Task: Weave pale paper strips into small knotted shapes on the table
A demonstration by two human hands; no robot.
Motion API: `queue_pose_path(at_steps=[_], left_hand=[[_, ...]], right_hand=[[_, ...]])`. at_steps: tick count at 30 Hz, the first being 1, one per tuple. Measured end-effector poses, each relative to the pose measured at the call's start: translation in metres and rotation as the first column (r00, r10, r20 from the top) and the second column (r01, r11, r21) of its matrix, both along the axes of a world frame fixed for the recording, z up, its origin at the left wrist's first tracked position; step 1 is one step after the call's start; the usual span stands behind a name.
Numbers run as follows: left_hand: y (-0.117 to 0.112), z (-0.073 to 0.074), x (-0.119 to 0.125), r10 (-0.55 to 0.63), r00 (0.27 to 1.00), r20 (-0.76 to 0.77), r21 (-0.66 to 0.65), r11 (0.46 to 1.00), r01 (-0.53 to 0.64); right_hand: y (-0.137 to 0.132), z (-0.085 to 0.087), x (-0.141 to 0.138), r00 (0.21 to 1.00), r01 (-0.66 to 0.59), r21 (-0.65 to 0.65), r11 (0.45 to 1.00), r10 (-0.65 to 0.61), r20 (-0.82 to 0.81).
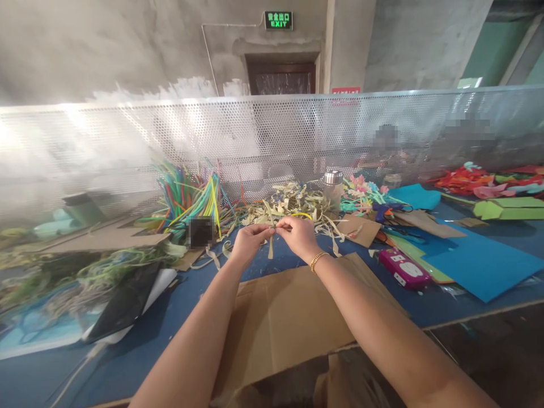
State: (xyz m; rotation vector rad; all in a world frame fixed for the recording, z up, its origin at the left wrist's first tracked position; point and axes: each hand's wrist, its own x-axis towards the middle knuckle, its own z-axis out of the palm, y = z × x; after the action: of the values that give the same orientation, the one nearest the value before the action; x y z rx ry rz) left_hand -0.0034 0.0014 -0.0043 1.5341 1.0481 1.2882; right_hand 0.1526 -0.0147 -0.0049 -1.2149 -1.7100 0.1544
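My left hand (250, 243) and my right hand (298, 237) meet fingertip to fingertip over the middle of the table, both pinched closed. Between them is a thin pale-green strip (271, 249), one end hanging below the fingers and the other standing up above them. Its exact hold is partly hidden by the fingertips. Just behind the hands lies a heap of similar pale leaf-like strips (293, 198). Beneath my forearms, a brown cardboard sheet (293, 311) lies on the blue tabletop (170, 317).
Colored stems (182, 192) stand bundled at the back left. A glass bottle (333, 190) is behind the right hand. A purple case (403, 268) and blue sheets (484, 255) lie right; a dark tablet-like slab (125, 306) lies left. A perforated metal screen (170, 130) borders the back.
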Motion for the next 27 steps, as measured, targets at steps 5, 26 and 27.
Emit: queue_pose_path(at_steps=[5,26,27], left_hand=[[0.001,-0.003,0.001,-0.003,0.998,0.061,-0.049,0.999,0.006],[0.003,-0.001,0.007,-0.030,0.766,0.642,-0.297,0.912,0.284],[0.003,-0.002,0.007,-0.041,0.772,0.634,-0.280,0.919,0.278]], right_hand=[[-0.001,0.001,0.000,0.998,0.009,0.027,1.000,-0.011,0.070],[-0.013,0.013,-0.005,0.874,-0.070,0.365,0.928,-0.120,0.471],[-0.013,0.013,-0.005,0.873,-0.073,0.371,0.926,-0.120,0.473]])
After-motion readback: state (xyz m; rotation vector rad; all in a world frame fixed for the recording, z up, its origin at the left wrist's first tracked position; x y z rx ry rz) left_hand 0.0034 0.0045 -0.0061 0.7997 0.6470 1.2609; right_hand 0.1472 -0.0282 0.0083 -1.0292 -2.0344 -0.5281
